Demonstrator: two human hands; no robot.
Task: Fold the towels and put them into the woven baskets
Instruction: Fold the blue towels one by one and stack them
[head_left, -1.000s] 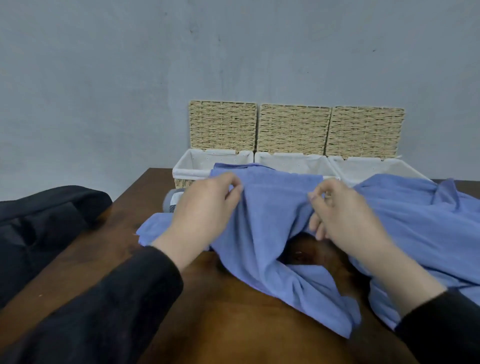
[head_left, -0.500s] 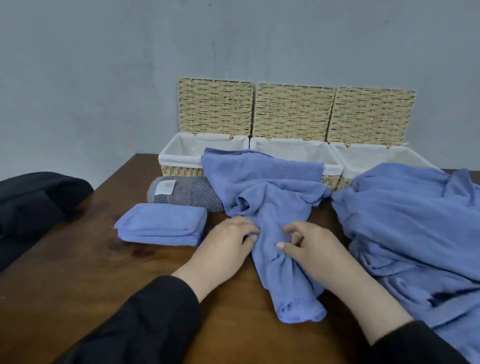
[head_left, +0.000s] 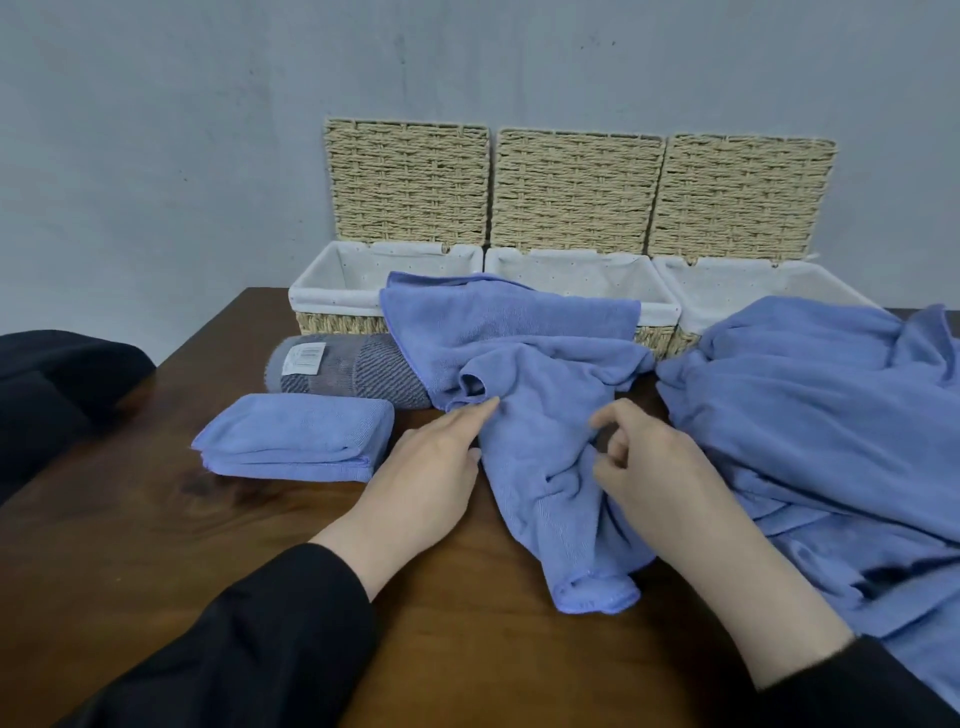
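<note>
Blue towel (head_left: 524, 364) now dropped crumpled mid-table, far end over basket rim (head_left: 660, 312); left hand (head_left: 436, 467) flat, right hand (head_left: 649, 462) loosely curled, empty — fold restarting.

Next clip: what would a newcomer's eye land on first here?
Probably the crumpled blue towel mid-table, its far edge draped over the basket rims, with the left hand and right hand at its sides. Behind stand three open woven baskets against the wall. A folded blue towel lies left, a blue heap right.
</note>
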